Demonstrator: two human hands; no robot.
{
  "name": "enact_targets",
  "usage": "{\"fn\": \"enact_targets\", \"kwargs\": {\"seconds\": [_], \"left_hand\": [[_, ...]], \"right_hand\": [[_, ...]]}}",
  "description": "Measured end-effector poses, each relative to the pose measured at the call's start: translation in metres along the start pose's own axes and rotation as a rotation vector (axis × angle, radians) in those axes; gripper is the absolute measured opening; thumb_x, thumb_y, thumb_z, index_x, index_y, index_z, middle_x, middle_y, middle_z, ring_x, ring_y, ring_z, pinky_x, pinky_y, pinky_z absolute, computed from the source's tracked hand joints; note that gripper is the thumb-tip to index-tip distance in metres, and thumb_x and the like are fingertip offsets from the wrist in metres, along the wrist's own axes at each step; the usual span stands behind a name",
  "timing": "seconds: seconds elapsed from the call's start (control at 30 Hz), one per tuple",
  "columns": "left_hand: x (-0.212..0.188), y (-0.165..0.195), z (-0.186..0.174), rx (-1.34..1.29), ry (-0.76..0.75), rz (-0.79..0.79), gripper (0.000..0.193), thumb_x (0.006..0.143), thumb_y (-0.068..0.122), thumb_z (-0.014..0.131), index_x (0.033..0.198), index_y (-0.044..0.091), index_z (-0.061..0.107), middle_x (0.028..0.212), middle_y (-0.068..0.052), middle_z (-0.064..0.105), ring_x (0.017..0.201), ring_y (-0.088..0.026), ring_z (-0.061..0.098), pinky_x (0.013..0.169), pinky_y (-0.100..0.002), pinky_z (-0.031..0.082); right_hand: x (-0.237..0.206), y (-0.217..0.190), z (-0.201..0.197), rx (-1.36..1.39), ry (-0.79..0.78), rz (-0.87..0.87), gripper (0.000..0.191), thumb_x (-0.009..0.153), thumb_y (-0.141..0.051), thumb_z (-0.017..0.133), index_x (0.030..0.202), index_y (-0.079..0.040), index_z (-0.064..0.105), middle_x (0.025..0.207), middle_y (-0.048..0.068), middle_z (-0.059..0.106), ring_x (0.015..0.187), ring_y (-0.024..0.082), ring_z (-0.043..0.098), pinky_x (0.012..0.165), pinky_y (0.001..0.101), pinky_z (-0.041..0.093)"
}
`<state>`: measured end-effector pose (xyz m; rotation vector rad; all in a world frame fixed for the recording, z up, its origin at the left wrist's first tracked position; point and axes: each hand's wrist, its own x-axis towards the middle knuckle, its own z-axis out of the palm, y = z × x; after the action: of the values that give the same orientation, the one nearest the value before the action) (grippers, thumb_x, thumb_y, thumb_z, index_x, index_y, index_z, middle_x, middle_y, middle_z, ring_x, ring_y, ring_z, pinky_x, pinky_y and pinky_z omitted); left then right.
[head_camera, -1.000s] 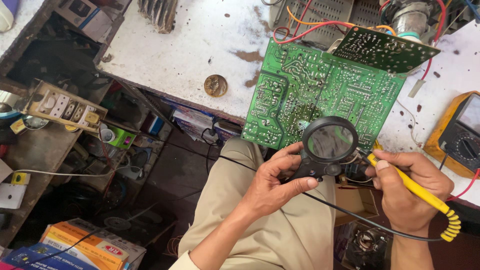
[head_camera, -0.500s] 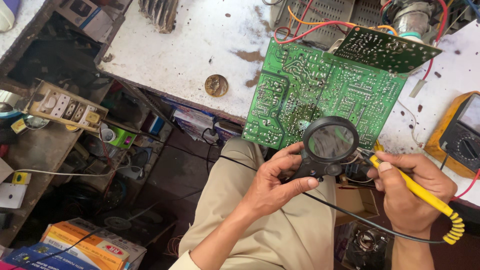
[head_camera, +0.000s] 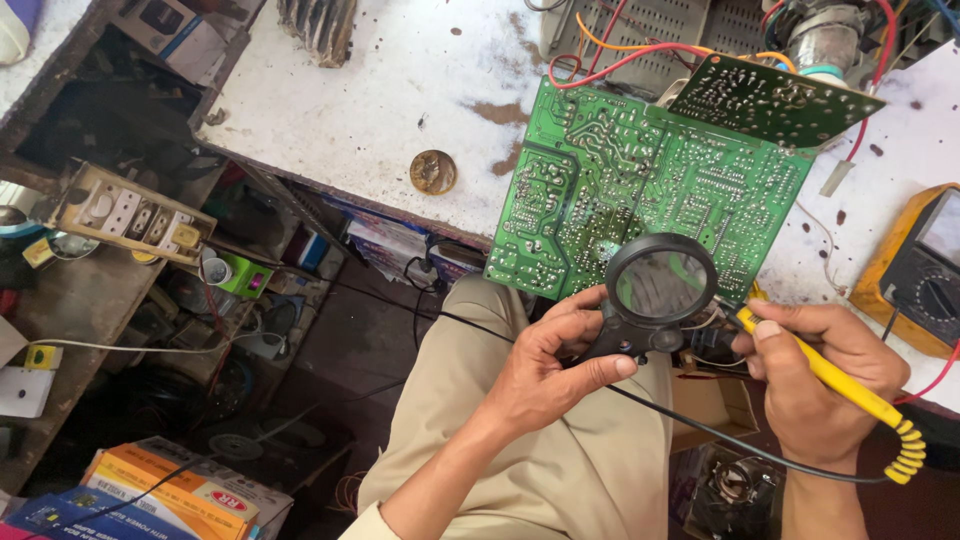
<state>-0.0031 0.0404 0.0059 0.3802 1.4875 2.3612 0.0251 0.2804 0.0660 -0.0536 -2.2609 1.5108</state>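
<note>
Magnifier (head_camera: 662, 283), black round-rimmed, over green circuit board (head_camera: 640, 190).

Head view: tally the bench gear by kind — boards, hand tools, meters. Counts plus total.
Green circuit boards: 2, large board and small board
Magnifiers: 1, black magnifier in left hand
Soldering irons: 1, yellow iron in right hand
Multimeters: 1, yellow multimeter
Total: 5
</note>
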Motion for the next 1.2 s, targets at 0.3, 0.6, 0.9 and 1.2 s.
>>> {"fn": "enact_targets", "kwargs": {"seconds": [0.3, 0.6, 0.9, 1.2], "left_hand": [[-0.0001, -0.0001, 0.0004, -0.036, 0.003, -0.014, 0.039, 0.090, 0.015, 0.079, 0.123, -0.002, 0.069, 0.162, -0.018, 0.042, 0.115, -0.010, 0.060, 0.090, -0.027, 0.053], [-0.0004, -0.0019, -0.0004, 0.012, 0.007, 0.014, 0.036, 0.090, 0.015, 0.080, 0.121, -0.001, 0.070, 0.161, -0.020, 0.044, 0.119, -0.008, 0.058, 0.091, -0.026, 0.052], [-0.0005, 0.0005, 0.0002, -0.006, 0.004, -0.005, 0.038, 0.090, 0.015, 0.079, 0.123, -0.001, 0.070, 0.162, -0.019, 0.043, 0.113, -0.010, 0.062, 0.091, -0.027, 0.055], [-0.0005, -0.0018, 0.0005, 0.004, 0.006, 0.011, 0.038, 0.091, 0.015, 0.080, 0.123, -0.001, 0.070, 0.162, -0.020, 0.043, 0.120, -0.010, 0.060, 0.093, -0.028, 0.054]], "right_hand": [[-0.0003, 0.0019, 0.0011, 0.021, 0.016, 0.026, 0.007, 0.106, 0.002, 0.064, 0.104, 0.008, 0.068, 0.089, 0.013, 0.070, 0.068, 0.010, 0.065, 0.059, 0.0178, 0.051], [-0.0004, 0.0010, 0.0019, 0.034, 0.020, 0.030, 0.007, 0.106, 0.003, 0.064, 0.104, 0.008, 0.068, 0.088, 0.013, 0.070, 0.067, 0.009, 0.064, 0.060, 0.0175, 0.051], [0.0004, 0.0006, 0.0018, 0.009, 0.014, 0.026, 0.007, 0.105, 0.003, 0.064, 0.102, 0.008, 0.068, 0.088, 0.012, 0.070, 0.067, 0.008, 0.065, 0.059, 0.0166, 0.050], [-0.0023, 0.0011, -0.0002, 0.016, 0.021, 0.022, 0.008, 0.106, 0.003, 0.064, 0.102, 0.008, 0.068, 0.085, 0.012, 0.070, 0.066, 0.008, 0.065, 0.060, 0.0168, 0.050]]}}
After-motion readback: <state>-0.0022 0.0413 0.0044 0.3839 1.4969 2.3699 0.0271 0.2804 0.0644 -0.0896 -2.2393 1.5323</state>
